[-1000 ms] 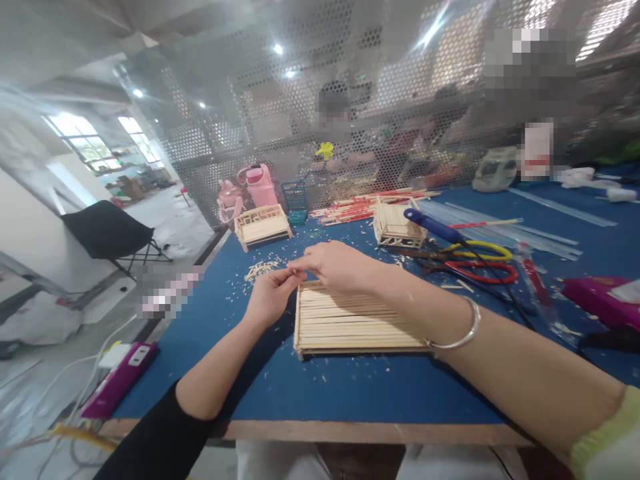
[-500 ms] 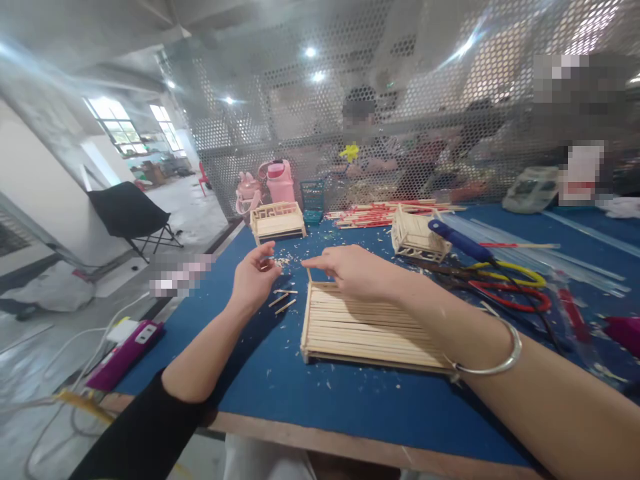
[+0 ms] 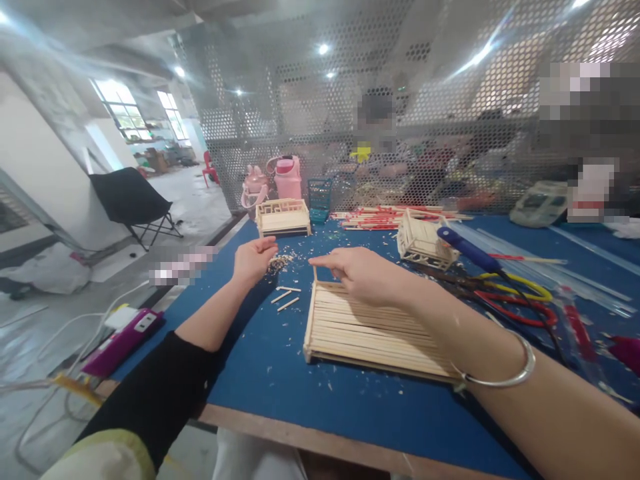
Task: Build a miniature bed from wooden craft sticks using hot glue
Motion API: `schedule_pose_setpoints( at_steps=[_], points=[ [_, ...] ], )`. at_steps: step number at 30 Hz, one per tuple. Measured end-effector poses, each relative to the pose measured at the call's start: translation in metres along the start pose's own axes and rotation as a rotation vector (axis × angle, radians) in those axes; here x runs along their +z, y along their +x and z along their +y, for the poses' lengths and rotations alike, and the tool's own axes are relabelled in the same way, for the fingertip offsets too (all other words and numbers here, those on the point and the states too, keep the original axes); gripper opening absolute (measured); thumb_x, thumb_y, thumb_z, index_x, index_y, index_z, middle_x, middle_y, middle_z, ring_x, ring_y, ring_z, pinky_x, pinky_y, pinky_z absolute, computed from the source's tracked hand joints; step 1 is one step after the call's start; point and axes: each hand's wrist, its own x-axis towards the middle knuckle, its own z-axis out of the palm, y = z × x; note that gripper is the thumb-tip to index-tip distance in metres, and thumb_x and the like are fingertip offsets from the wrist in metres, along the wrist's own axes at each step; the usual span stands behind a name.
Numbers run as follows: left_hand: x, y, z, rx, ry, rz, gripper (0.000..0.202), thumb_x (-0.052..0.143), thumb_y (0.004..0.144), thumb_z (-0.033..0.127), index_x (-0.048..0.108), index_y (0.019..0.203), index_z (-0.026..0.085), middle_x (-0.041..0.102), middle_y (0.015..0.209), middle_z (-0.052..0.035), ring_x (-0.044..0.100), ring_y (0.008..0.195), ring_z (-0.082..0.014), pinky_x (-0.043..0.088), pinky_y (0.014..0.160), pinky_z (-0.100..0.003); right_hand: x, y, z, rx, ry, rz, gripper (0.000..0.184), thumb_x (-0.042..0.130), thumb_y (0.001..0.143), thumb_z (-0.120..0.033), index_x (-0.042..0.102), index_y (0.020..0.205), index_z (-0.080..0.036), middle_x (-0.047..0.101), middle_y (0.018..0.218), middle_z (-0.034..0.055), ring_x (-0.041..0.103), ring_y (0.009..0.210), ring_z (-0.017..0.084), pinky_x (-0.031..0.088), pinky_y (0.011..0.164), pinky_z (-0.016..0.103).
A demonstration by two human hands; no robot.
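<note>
On the blue table lies a slatted platform (image 3: 370, 333) built of thin wooden sticks. My right hand (image 3: 367, 273) is over its far left part, and the index fingertip touches the top of a short upright wooden stick (image 3: 315, 274) at the corner; the other fingers are curled. My left hand (image 3: 253, 263) is beside a small pile of wood bits (image 3: 281, 263), thumb and fingers drawn together; whatever is between them is hidden. Three loose short sticks (image 3: 287, 304) lie between that hand and the platform.
Behind are a small stick-built bench (image 3: 283, 218), another stick model (image 3: 427, 240) and red-tipped sticks (image 3: 380, 218). At right lie a blue-handled tool (image 3: 467, 250), scissors (image 3: 517, 307) and clear glue sticks (image 3: 560, 263). A purple power strip (image 3: 123, 340) is at the left edge. A person sits behind the perforated screen.
My left hand has moved forward to the wood bits, and its fingers have come closer together. My right hand keeps its place at the upright stick. The view has shifted slightly.
</note>
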Motion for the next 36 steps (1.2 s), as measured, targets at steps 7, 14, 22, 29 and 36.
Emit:
schedule_pose_setpoints(
  at_steps=[7, 14, 22, 29, 36],
  points=[
    [-0.020, 0.000, 0.010, 0.030, 0.115, 0.100, 0.041, 0.076, 0.054, 0.032, 0.073, 0.092, 0.014, 0.074, 0.079, -0.0060, 0.067, 0.079, -0.0221, 0.049, 0.080, -0.033, -0.002, -0.002, -0.003, 0.048, 0.028, -0.011, 0.056, 0.044, 0.079, -0.009, 0.053, 0.132, -0.020, 0.066, 0.110, 0.0093, 0.059, 0.093, 0.020, 0.043, 0.081, 0.031],
    [-0.026, -0.001, 0.012, 0.004, 0.129, 0.135, 0.032, 0.071, 0.059, 0.029, 0.074, 0.087, 0.014, 0.071, 0.064, -0.0033, 0.067, 0.073, -0.0226, 0.049, 0.081, -0.035, -0.002, -0.003, -0.005, 0.047, 0.033, 0.005, 0.053, 0.041, 0.081, -0.010, 0.054, 0.131, -0.022, 0.067, 0.110, 0.0094, 0.060, 0.093, 0.021, 0.044, 0.081, 0.032],
    [-0.021, 0.005, 0.001, 0.043, -0.015, 0.088, 0.043, 0.059, 0.060, 0.006, 0.069, 0.101, 0.012, 0.073, 0.095, -0.0101, 0.068, 0.092, -0.0207, 0.051, 0.088, -0.032, -0.002, -0.003, -0.006, 0.038, 0.030, 0.012, 0.052, 0.040, 0.081, -0.010, 0.056, 0.130, -0.020, 0.067, 0.111, 0.0101, 0.060, 0.093, 0.021, 0.044, 0.082, 0.034],
    [-0.022, -0.004, 0.013, 0.082, 0.076, 0.130, 0.040, 0.067, 0.064, 0.021, 0.069, 0.102, 0.012, 0.074, 0.089, -0.0081, 0.069, 0.082, -0.0213, 0.052, 0.083, -0.034, -0.002, -0.004, -0.005, 0.023, 0.020, 0.022, 0.053, 0.041, 0.079, -0.010, 0.056, 0.129, -0.018, 0.070, 0.095, 0.0090, 0.060, 0.080, 0.018, 0.044, 0.075, 0.030],
    [-0.019, -0.011, 0.018, 0.035, 0.179, 0.084, 0.025, 0.064, 0.071, 0.030, 0.074, 0.087, 0.014, 0.073, 0.070, -0.0060, 0.069, 0.068, -0.0210, 0.054, 0.071, -0.032, -0.001, -0.003, -0.007, 0.025, 0.026, 0.006, 0.056, 0.041, 0.078, -0.009, 0.054, 0.131, -0.019, 0.069, 0.094, 0.0086, 0.059, 0.082, 0.018, 0.043, 0.076, 0.030]
  ],
)
